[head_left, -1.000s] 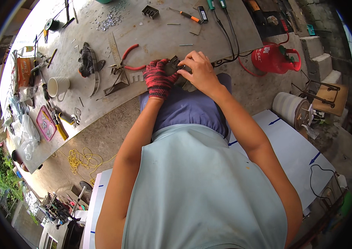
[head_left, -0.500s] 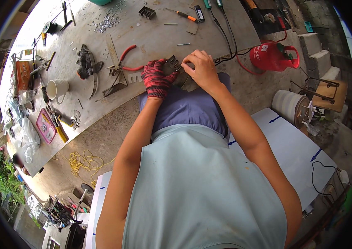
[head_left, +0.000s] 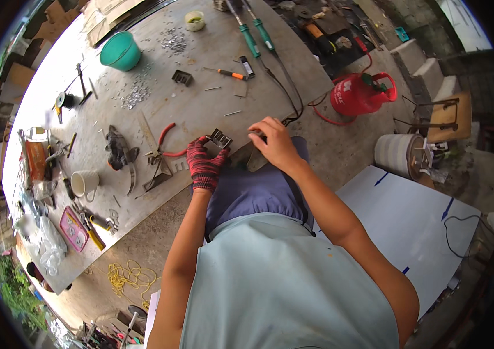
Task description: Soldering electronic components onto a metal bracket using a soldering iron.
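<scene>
My left hand (head_left: 205,167), in a red and black knitted glove, is closed on a small dark metal frame with slots (head_left: 220,138) at the table's near edge. My bare right hand (head_left: 277,143) hovers to the right of the frame, apart from it. Its fingers are curled in toward the thumb; whatever may be between them is too small to make out. Red-handled pliers (head_left: 166,139) lie left of my gloved hand. Close by are a metal ruler (head_left: 147,129) and a flat cut metal piece (head_left: 178,165). A similar slotted metal frame (head_left: 182,77) sits farther back.
On the table stand a green bucket (head_left: 120,52), a mug (head_left: 85,183) and scattered metal bits (head_left: 136,93). An orange-handled screwdriver (head_left: 232,74) lies near green-handled soldering tools (head_left: 250,42) with trailing cables. A red gas cylinder (head_left: 356,94) stands to the right, with its hose beside the table.
My right hand has drawn away from the slotted metal frame, leaving it in my left hand. The view has shifted, so more of the table's far side shows.
</scene>
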Tool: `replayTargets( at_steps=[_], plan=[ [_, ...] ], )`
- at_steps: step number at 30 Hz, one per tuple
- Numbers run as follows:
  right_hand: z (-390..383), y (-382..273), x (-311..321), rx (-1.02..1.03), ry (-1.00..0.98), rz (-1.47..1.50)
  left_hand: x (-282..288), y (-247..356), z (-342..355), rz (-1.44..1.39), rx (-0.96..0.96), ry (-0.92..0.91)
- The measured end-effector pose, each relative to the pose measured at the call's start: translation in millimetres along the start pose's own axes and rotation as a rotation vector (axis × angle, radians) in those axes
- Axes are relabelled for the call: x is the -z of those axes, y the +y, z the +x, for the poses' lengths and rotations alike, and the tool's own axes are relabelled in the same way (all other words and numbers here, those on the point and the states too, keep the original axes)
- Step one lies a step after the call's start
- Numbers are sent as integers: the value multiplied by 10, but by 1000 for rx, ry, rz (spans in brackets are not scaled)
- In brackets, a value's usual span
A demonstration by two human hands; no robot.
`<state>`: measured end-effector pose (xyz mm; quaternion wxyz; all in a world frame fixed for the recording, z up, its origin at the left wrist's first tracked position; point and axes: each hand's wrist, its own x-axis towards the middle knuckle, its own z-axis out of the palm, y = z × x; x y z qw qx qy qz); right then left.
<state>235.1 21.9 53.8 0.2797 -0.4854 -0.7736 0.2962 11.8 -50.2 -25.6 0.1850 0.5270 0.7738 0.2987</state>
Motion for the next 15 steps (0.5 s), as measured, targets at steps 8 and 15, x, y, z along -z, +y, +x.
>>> replayTargets(
  at_steps=[8,15],
  plan=[
    [-319,212,99,-174,-69,44,776,-369,150,-1334,370,-288],
    [-227,64,-39,-151,-197,1,1812,-1081,-16,-338,545,512]
  ],
)
